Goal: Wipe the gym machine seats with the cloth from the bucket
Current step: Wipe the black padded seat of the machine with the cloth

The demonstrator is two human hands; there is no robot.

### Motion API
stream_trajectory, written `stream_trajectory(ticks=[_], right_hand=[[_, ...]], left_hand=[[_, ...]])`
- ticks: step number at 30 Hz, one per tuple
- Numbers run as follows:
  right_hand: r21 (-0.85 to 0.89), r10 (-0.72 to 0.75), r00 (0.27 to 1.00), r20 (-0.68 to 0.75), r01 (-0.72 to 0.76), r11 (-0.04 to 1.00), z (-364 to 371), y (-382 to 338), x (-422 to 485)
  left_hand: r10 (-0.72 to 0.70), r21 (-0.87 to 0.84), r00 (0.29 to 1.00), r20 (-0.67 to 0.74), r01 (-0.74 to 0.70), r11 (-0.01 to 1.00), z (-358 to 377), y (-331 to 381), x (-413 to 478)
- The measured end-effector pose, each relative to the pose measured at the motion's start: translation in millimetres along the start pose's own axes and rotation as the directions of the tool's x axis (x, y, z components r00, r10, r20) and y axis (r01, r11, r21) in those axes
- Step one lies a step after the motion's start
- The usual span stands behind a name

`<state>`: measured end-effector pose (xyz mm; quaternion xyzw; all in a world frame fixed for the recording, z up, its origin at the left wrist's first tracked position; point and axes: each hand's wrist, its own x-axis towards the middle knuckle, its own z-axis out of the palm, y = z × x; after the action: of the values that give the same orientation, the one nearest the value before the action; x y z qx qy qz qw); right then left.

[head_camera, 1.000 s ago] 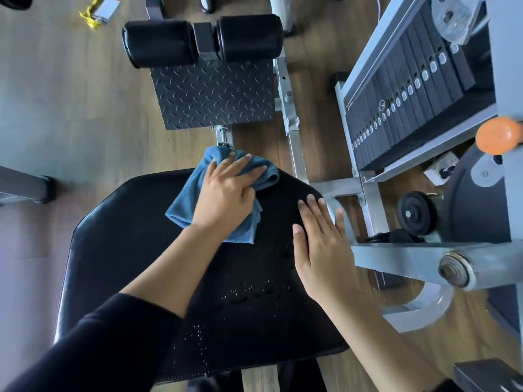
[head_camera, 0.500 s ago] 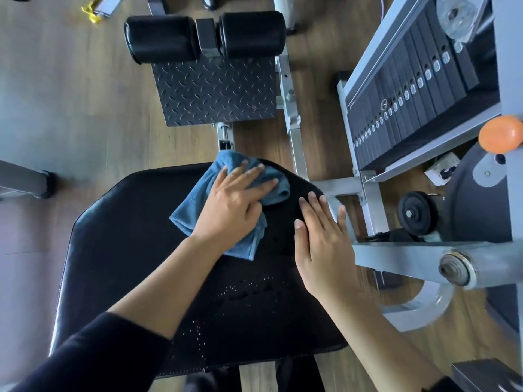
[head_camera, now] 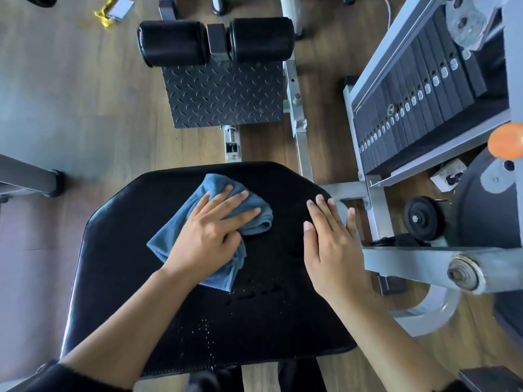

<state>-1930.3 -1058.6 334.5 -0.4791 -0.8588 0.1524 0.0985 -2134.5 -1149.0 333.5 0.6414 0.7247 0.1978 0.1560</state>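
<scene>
Blue terry cloth (head_camera: 168, 239), pressed under the left hand's (head_camera: 208, 236) flat fingers (head_camera: 235, 203), has slid inward from the black padded seat's (head_camera: 127, 264) far edge; overlap strokes toward the water droplets (head_camera: 254, 292).

Most of the blue cloth (head_camera: 167, 236) lies under the left hand (head_camera: 210, 236), so its middle folds can't be made out. The weight stack (head_camera: 418, 100) runs off the top right, its plate labels too small to read. The orange knob (head_camera: 506, 140) is clipped by the right edge. A yellow scrap (head_camera: 103, 17) on the floor is too small to name. Both forearms cover parts of the seat's (head_camera: 127, 250) near rim
</scene>
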Motion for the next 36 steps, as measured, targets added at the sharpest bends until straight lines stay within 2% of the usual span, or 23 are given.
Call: stream_trajectory(ticks=[5,6,9,11,14,16,17,18,20,23,25,28,30,32,34,36], right_hand=[[-0.005,0.004,1.000,-0.017,-0.004,1.000,2.4,-2.8,-0.3],[-0.002,0.011,1.000,-0.024,-0.011,1.000,3.4,-3.0,-0.5],[-0.001,0.014,0.999,-0.039,-0.014,1.000,5.0,-2.3,-0.6],[-0.010,0.013,0.999,-0.035,-0.013,1.000,3.5,-2.0,-0.2],[-0.027,0.003,0.999,-0.033,-0.004,1.000,3.3,-1.5,0.0],[-0.007,0.001,1.000,-0.028,-0.001,1.000,4.4,-0.6,-1.0],[0.014,0.005,1.000,-0.024,-0.004,1.000,3.8,-0.3,-1.4],[0.040,0.009,1.000,-0.019,-0.008,0.999,2.9,-0.5,-2.0],[0.081,0.006,1.000,-0.006,-0.006,0.997,-0.7,-1.8,-5.7],[0.097,-0.044,0.998,0.038,0.040,0.994,-10.4,-3.8,-18.2],[0.089,-0.064,0.996,0.069,0.058,0.994,-16.0,-3.0,-30.6],[0.068,-0.045,0.996,0.078,0.040,0.997,-19.5,1.6,-50.6],[0.064,-0.008,0.996,0.087,0.002,0.998,-19.9,3.7,-62.1],[0.054,0.018,0.995,0.097,-0.024,0.998,-19.2,7.2,-70.8],[0.056,0.033,0.995,0.097,-0.039,0.998,-20.4,10.7,-76.5],[0.056,0.035,0.995,0.098,-0.041,0.998,-23.1,13.6,-78.7]], left_hand=[[-0.265,0.013,0.958,-0.113,0.268,0.963,-2.1,-8.3,26.9],[-0.255,0.008,0.960,-0.112,0.258,0.966,0.7,0.2,30.8],[-0.065,0.018,0.997,-0.029,0.066,0.998,4.5,11.6,6.0],[-0.024,0.010,0.999,-0.022,0.024,1.000,-1.9,0.5,-21.6],[-0.199,-0.005,0.973,-0.113,0.200,0.980,-12.0,-19.0,-24.3],[-0.323,-0.001,0.935,-0.147,0.327,0.945,-8.5,-12.1,-4.4],[-0.343,-0.006,0.929,-0.142,0.346,0.938,-4.9,-1.5,5.7],[-0.316,-0.011,0.940,-0.125,0.317,0.948,-0.8,9.7,11.7],[-0.156,0.005,0.986,-0.058,0.156,0.988,8.3,26.0,5.0],[0.014,0.016,1.000,0.010,-0.015,1.000,3.3,20.0,-26.7],[-0.034,0.013,0.999,-0.024,0.034,0.999,-4.0,7.8,-33.2],[-0.256,0.019,0.961,-0.099,0.259,0.966,0.6,10.3,-2.4],[-0.278,0.020,0.955,-0.098,0.281,0.959,11.3,34.6,19.6],[-0.117,0.032,0.992,-0.047,0.119,0.992,23.3,56.5,19.0],[0.051,0.022,0.998,0.027,-0.051,0.998,26.0,61.7,-1.7],[0.109,0.003,0.993,0.043,-0.109,0.994,19.2,51.6,-19.0]])
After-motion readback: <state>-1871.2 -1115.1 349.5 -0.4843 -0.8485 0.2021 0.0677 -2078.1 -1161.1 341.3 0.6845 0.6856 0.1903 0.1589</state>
